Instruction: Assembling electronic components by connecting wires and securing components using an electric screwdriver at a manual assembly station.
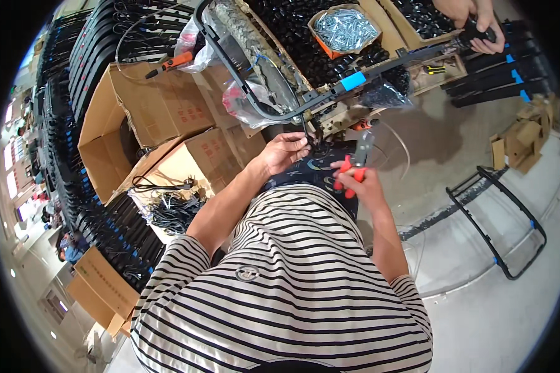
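In the head view, our left hand [285, 152] has its thumb and fingers drawn together beside a thin dark cord [305, 132]; we cannot tell whether it pinches the cord. Just beyond those fingertips, we see the curved bend of a black tubular frame [389, 64]. Our right hand [362, 181] is wrapped around the red-handled pliers [359, 163], whose metal head points away from us. Beyond both hands, we see screws [345, 30] in a box, and left of our left hand, an open cardboard carton [162, 105].
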Available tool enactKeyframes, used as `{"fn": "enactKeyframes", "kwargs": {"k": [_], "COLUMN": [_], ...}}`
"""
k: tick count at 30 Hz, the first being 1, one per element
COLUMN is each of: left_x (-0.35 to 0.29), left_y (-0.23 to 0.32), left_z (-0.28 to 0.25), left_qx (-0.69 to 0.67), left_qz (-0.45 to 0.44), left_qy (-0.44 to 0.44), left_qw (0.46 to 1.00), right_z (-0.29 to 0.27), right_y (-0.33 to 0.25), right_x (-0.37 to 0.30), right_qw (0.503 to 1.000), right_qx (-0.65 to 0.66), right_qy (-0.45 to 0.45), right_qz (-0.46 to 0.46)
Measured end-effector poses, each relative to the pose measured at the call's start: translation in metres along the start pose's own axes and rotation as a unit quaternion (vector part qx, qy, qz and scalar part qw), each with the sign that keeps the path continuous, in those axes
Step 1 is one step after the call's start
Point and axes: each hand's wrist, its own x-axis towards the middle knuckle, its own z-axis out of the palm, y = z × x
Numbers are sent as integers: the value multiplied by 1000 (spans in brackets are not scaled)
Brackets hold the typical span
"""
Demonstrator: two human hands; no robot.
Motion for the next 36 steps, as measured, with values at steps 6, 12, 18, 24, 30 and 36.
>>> {"fn": "enactKeyframes", "kwargs": {"k": [6, 12, 18, 24, 30, 36], "left_x": [11, 13, 24, 29, 26, 16], "left_y": [-1, -1, -4, -3, -1, 8], "left_z": [-2, -6, -18, -15, -10, -2], "left_qx": [-21, -31, -53, -68, -56, -57], "left_qz": [-11, -15, -28, -37, -44, -54], "left_qy": [-38, -69, -107, -115, -115, -154], "left_qw": [999, 997, 992, 990, 991, 985], "right_z": [23, 37, 51, 58, 71, 74], "right_y": [-7, 7, -4, 5, -1, -5], "right_x": [2, 0, -1, 4, 4, -4], "right_qw": [976, 830, 766, 722, 682, 669], "right_qx": [-216, -524, -628, -653, -697, -693], "right_qy": [5, 129, 130, 221, 218, 246], "right_qz": [14, -140, -53, -49, -41, -105]}}
